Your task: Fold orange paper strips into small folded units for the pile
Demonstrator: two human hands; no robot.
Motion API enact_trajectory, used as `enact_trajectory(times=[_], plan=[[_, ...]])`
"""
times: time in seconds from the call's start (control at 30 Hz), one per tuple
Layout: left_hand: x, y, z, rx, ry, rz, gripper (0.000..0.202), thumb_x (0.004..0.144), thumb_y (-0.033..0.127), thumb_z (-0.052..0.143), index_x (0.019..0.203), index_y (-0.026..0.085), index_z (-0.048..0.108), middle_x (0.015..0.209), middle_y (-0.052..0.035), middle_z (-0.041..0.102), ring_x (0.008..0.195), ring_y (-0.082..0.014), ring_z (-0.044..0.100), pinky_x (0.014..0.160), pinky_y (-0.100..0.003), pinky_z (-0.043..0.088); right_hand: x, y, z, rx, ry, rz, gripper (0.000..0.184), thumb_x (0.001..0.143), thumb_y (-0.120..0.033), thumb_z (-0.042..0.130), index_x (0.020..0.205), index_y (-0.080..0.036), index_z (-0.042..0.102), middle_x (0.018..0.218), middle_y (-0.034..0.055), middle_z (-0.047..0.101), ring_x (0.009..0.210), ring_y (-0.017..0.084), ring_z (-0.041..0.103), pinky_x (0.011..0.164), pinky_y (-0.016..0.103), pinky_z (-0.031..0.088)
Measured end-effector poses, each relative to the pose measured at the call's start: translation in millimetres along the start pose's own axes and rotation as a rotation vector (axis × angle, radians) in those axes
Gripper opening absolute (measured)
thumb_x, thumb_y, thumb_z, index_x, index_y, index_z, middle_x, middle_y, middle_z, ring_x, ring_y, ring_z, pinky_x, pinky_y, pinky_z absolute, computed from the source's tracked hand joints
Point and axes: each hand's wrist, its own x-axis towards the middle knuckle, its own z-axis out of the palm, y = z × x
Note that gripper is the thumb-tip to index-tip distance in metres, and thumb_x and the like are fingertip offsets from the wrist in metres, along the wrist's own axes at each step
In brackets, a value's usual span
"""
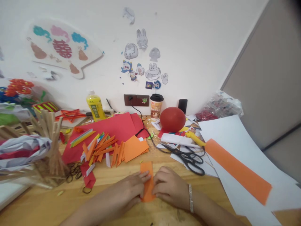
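A narrow orange paper strip (147, 171) lies lengthwise on the wooden table (117, 182) in front of me. My left hand (131, 188) presses on its left edge with fingers curled and pinched on the paper. My right hand (168, 186), a bracelet on its wrist, holds the strip's right edge the same way. Just beyond lie a pile of folded orange paper pieces (110, 150) and a flat orange sheet (135, 147) on red paper (113, 131).
Black scissors (190, 158) and a yellow glue gun (195, 138) lie to the right, by a red ball (172, 118). White sheets (235, 138) with a long orange strip (237, 171) cover the right. A jar of wooden sticks (50, 147), rubber bands, a yellow bottle and a cup stand around.
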Motion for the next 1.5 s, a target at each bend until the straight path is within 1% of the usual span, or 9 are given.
enact_trajectory(times=[0.2,0.33,0.5,0.63,0.87,1.07,1.2,1.3,1.5], plan=[[8.1,1.3,0.8,-0.106,0.153,-0.002,0.017,0.087,0.017,0.051,0.095,0.026,0.064,0.126,-0.0037,0.056,0.119,-0.0182,0.048,0.099,-0.035,0.039,4.8,-5.5,-9.9,0.117,-0.047,0.108,0.006,0.084,-0.024,0.059,0.08,-0.024,0.064,0.084,0.0013,0.06,0.084,0.017,0.049,0.076,0.03,0.038],[15.2,1.4,7.2,-0.084,0.254,-0.022,0.012,0.084,0.016,0.056,0.084,0.023,0.065,0.108,-0.0038,0.064,0.107,-0.0181,0.054,0.093,-0.032,0.042,7.3,-5.0,-7.8,0.205,-0.036,0.233,0.005,0.078,-0.025,0.067,0.074,-0.022,0.064,0.084,0.0,0.059,0.085,0.016,0.05,0.079,0.03,0.039],[20.2,5.2,14.9,-0.065,0.343,-0.157,0.012,0.077,0.01,0.057,0.07,0.019,0.06,0.087,-0.0024,0.058,0.087,-0.0173,0.052,0.077,-0.029,0.044,9.0,-3.3,-2.3,0.242,0.018,0.427,0.012,0.068,-0.023,0.075,0.069,-0.02,0.063,0.081,-0.0006,0.056,0.085,0.017,0.05,0.076,0.029,0.038],[21.6,5.9,19.4,-0.074,0.378,-0.225,0.011,0.073,0.01,0.058,0.067,0.019,0.057,0.082,-0.0016,0.055,0.083,-0.0176,0.049,0.074,-0.029,0.042,12.5,-8.0,-1.7,0.211,0.016,0.508,0.011,0.067,-0.019,0.073,0.067,-0.02,0.062,0.08,-0.001,0.055,0.083,0.017,0.048,0.075,0.03,0.036],[26.1,5.3,21.8,-0.077,0.405,-0.257,0.011,0.076,0.017,0.056,0.066,0.019,0.058,0.079,-0.0017,0.055,0.08,-0.0179,0.049,0.071,-0.029,0.041,13.2,-9.9,5.9,0.163,0.042,0.522,0.012,0.068,-0.015,0.069,0.067,-0.019,0.058,0.079,-0.0014,0.052,0.081,0.016,0.046,0.073,0.029,0.034],[28.2,8.8,26.7,-0.001,0.405,-0.362,0.006,0.077,0.022,0.056,0.072,0.018,0.055,0.081,-0.0033,0.053,0.08,-0.0206,0.048,0.07,-0.033,0.041,12.5,-11.9,5.7,0.119,0.046,0.518,0.013,0.071,-0.012,0.065,0.07,-0.019,0.055,0.079,-0.0011,0.052,0.082,0.017,0.045,0.073,0.029,0.034],[29.0,10.1,27.7,0.02,0.41,-0.364,0.007,0.078,0.023,0.056,0.073,0.019,0.055,0.08,-0.0029,0.053,0.079,-0.0203,0.048,0.069,-0.032,0.041,11.3,-12.3,5.8,0.102,0.041,0.499,0.011,0.076,-0.022,0.064,0.073,-0.019,0.054,0.081,-0.0004,0.051,0.083,0.017,0.044,0.074,0.03,0.033],[29.4,9.5,28.2,0.014,0.393,-0.384,0.003,0.076,0.02,0.057,0.074,0.019,0.055,0.082,-0.0026,0.052,0.081,-0.0206,0.048,0.07,-0.033,0.04,10.6,-12.3,6.6,0.089,0.024,0.516,0.023,0.07,-0.033,0.07,0.077,-0.02,0.053,0.083,-0.0007,0.049,0.084,0.018,0.043,0.075,0.031,0.033],[29.0,8.3,29.5,0.036,0.384,-0.389,0.002,0.077,0.018,0.055,0.075,0.019,0.055,0.084,-0.0028,0.052,0.083,-0.0215,0.048,0.072,-0.034,0.04,10.2,-13.7,2.6,0.094,-0.036,0.548,0.039,0.055,-0.03,0.079,0.082,-0.022,0.053,0.089,-0.0014,0.048,0.088,0.019,0.042,0.077,0.032,0.033]])
